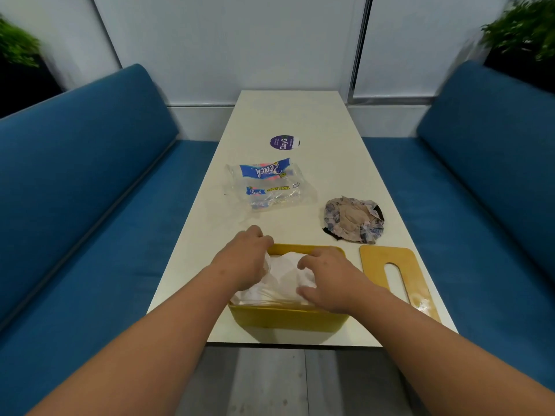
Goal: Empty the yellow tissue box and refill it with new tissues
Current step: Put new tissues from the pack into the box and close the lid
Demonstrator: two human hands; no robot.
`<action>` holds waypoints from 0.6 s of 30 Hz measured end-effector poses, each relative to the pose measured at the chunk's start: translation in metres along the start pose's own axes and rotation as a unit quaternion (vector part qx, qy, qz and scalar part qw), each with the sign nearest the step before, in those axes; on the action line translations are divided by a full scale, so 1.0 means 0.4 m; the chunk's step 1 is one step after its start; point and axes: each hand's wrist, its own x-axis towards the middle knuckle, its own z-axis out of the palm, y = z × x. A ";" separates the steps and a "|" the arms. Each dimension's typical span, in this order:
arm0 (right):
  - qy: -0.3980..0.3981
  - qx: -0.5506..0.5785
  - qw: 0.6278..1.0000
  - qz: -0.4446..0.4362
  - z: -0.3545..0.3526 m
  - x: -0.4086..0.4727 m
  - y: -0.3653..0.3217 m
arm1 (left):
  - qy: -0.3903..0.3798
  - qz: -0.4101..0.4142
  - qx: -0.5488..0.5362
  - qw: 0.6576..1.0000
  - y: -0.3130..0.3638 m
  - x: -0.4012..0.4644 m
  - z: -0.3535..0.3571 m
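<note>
Box (288, 321), yellow, open-topped, at table's (300, 115) 6 o'clock edge; full of white tissues (283, 280). Left hand (244, 256), 9 o'clock side, fingers curled into the stack; right hand (326, 279), 3 o'clock, curled over it, thumb at the near side. Lid (390, 265) flat at 3 o'clock; wrapper (267, 184), emptied, at 12. Tissues: light, soft, compressible, tear-prone; likely best pressed evenly from the stack's sides.

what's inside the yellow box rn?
White tissues fill the open yellow box, with the left hand and right hand on them. The box floor and the stack's depth are covered.
</note>
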 end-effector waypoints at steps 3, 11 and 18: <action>-0.042 0.037 0.998 0.010 0.001 0.001 -0.004 | 0.026 0.031 0.008 0.999 -0.006 0.003 -0.006; 0.040 0.107 0.993 0.035 0.018 0.016 0.012 | -0.021 -0.042 -0.069 0.996 -0.013 0.004 -0.018; 0.082 0.134 0.985 0.071 0.020 0.027 0.026 | -0.045 -0.044 -0.015 0.998 -0.006 0.005 0.011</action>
